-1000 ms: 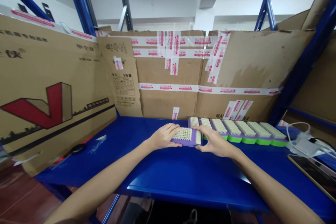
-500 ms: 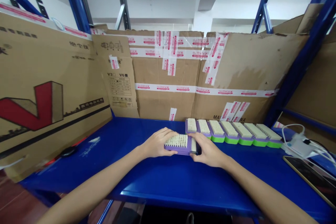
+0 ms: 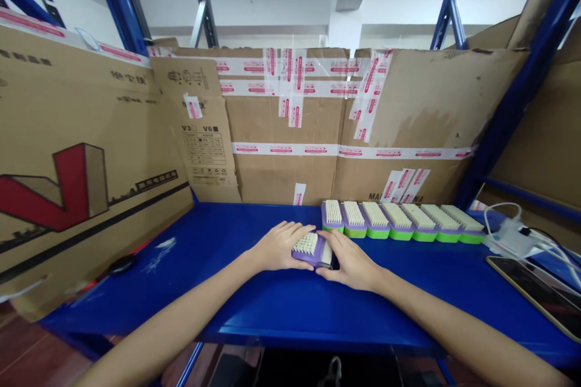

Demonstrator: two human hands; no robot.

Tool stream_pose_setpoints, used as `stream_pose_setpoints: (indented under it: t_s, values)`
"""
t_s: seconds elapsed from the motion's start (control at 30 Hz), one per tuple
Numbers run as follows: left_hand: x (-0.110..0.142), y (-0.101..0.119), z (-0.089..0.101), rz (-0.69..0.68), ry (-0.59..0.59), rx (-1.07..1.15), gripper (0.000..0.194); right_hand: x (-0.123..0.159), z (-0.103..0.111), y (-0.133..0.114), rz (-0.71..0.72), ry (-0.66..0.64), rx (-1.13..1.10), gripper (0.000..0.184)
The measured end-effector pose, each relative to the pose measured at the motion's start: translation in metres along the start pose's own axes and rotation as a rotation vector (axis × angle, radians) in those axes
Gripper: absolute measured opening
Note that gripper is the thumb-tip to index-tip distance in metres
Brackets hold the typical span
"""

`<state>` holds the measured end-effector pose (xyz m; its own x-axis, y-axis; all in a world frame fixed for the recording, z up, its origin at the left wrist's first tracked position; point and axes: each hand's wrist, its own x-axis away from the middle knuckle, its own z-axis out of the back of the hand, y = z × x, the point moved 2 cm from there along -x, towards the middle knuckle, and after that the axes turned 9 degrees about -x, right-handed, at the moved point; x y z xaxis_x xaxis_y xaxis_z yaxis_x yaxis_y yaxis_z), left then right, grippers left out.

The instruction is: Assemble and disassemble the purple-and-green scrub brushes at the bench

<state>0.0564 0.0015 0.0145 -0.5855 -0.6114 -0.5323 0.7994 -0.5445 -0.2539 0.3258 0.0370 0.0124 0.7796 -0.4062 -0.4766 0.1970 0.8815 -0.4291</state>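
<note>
Above the middle of the blue table, a purple scrubbing brush [image 3: 306, 244] with pale upright bristles is between my two hands. My left hand [image 3: 280, 247] wraps its left end, thumb at the front and fingers over the far side. My right hand [image 3: 351, 259] grips the other end, where a pale strip [image 3: 327, 254] and a dark edge show. Whether that strip is part of the brush or a separate piece, I cannot tell. Just behind my hands stands a row of several similar brushes [image 3: 394, 216], bristles up, with purple bodies over green bases.
Taped cardboard [image 3: 285, 175] walls the back of the blue table [image 3: 272, 308], and a printed carton [image 3: 122, 133] stands at the left. To the right lie a phone [image 3: 535, 290] and a white charger [image 3: 512, 236] with cables. A black object [image 3: 121, 264] rests near the left edge.
My right hand has moved slightly left, closer to my left hand, and the brush now looks more angled and more covered. The view has shifted a little. The row of brushes stays put.
</note>
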Motion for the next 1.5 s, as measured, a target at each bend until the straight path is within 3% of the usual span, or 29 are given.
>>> stream_pose_setpoints:
  t_s: [0.1,0.3,0.5,0.73,1.07,1.5]
  values:
    - [-0.001,0.004,0.003,-0.061,0.035,-0.029,0.107,0.001,-0.003,0.001,-0.010,0.016,-0.007,0.096]
    - [-0.006,0.012,0.006,-0.119,0.164,-0.115,0.095,0.001,-0.005,-0.004,0.036,0.092,0.075,0.080]
    - [-0.005,0.009,0.003,-0.119,0.096,-0.077,0.092,0.001,-0.007,0.003,0.050,0.080,0.235,0.075]
    - [-0.007,0.007,0.004,-0.095,0.093,-0.039,0.088,-0.004,0.008,0.009,0.020,-0.008,0.112,0.071]
    - [-0.006,-0.004,-0.004,-0.219,0.291,-0.065,0.084,-0.005,0.006,0.007,0.016,0.022,0.063,0.075]
    - [-0.012,-0.012,0.005,-0.246,0.333,-0.081,0.086,-0.012,0.022,0.000,0.035,0.024,0.026,0.070]
